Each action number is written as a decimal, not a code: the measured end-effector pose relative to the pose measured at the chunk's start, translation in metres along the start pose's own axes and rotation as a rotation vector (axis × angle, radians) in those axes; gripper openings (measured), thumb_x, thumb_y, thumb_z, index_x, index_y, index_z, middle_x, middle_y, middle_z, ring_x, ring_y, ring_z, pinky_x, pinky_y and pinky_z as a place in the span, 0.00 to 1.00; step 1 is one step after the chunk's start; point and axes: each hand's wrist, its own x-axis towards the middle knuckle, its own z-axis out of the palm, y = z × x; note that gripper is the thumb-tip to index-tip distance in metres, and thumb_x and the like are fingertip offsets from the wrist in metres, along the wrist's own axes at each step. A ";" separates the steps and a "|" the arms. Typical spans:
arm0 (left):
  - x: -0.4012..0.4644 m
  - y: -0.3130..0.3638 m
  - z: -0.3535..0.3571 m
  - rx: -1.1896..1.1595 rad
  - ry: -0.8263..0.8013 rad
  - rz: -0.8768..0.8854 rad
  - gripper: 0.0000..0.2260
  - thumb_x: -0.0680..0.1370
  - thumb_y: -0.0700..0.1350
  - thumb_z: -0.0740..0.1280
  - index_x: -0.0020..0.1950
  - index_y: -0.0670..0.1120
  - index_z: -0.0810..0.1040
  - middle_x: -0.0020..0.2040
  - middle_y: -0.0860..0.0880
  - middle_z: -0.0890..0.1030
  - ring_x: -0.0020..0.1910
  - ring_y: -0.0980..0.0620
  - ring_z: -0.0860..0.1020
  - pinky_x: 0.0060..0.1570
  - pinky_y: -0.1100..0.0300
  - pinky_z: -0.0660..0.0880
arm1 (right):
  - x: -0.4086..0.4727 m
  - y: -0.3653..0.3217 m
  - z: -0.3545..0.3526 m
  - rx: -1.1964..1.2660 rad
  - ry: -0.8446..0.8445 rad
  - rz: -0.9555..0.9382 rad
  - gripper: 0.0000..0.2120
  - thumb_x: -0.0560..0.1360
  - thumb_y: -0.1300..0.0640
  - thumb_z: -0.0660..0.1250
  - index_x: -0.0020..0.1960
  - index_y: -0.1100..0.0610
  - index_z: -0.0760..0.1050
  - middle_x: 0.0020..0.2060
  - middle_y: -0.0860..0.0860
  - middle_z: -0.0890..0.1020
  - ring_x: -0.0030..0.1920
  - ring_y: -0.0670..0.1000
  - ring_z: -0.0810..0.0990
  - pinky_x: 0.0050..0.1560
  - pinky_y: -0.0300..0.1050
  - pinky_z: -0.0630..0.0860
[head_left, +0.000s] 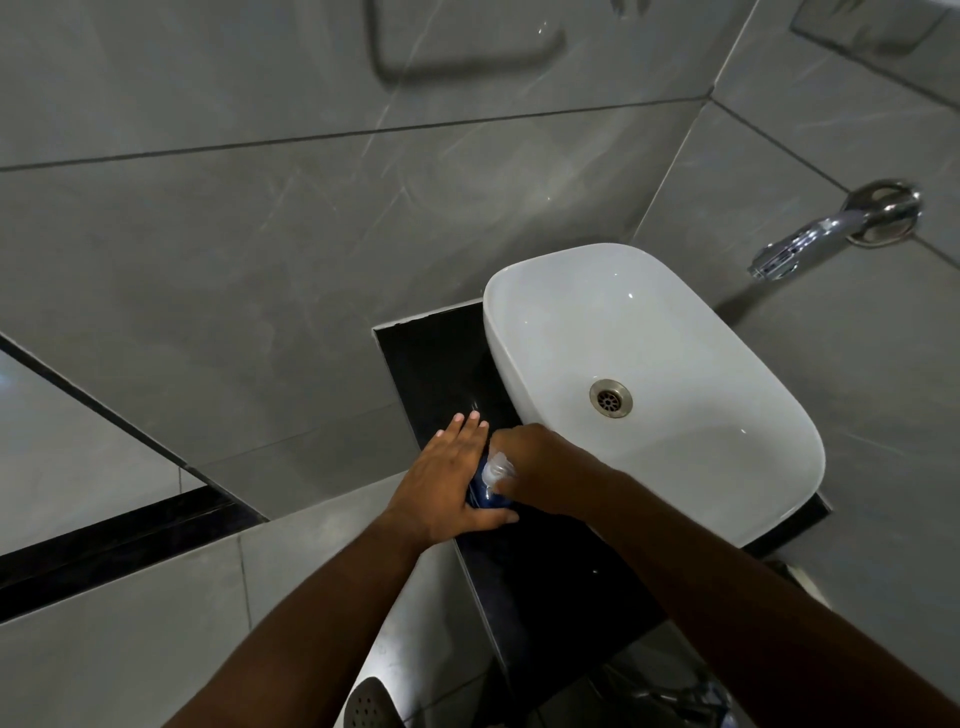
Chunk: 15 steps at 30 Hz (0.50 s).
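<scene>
A small dark blue bottle (480, 493) with a clear white pump top stands on the black counter (545, 587), just left of the white basin (701, 364). My left hand (447, 483) holds the bottle from the left, fingers straight along its far side and thumb wrapped under its near side. My right hand (535, 467) is curled over the pump top, fingers hiding most of it. Only a strip of the bottle's body shows between the two hands.
A steel drain (611, 398) sits in the basin's middle. A chrome tap (810, 239) juts from the grey tiled wall at the right. A perforated metal object (366, 704) shows below the counter's left edge. The counter's front edge runs near my forearms.
</scene>
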 end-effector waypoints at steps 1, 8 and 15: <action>0.000 0.000 0.000 0.001 -0.001 -0.001 0.53 0.67 0.78 0.62 0.80 0.49 0.47 0.81 0.48 0.48 0.78 0.54 0.41 0.74 0.56 0.41 | -0.002 -0.001 -0.002 0.012 0.054 -0.018 0.22 0.73 0.53 0.68 0.63 0.62 0.69 0.61 0.61 0.76 0.56 0.57 0.76 0.57 0.49 0.71; 0.000 -0.001 0.002 -0.021 0.005 -0.010 0.53 0.67 0.78 0.63 0.80 0.49 0.48 0.81 0.49 0.49 0.78 0.54 0.42 0.75 0.55 0.42 | -0.009 0.010 0.000 0.079 0.112 -0.110 0.22 0.70 0.54 0.70 0.61 0.57 0.71 0.55 0.55 0.80 0.52 0.54 0.79 0.56 0.50 0.76; -0.001 -0.001 0.002 -0.004 0.003 -0.014 0.53 0.67 0.78 0.62 0.80 0.51 0.44 0.80 0.52 0.45 0.77 0.57 0.39 0.74 0.56 0.41 | -0.004 0.015 0.005 0.121 0.155 -0.095 0.14 0.71 0.54 0.71 0.54 0.59 0.75 0.47 0.57 0.81 0.47 0.55 0.79 0.49 0.46 0.75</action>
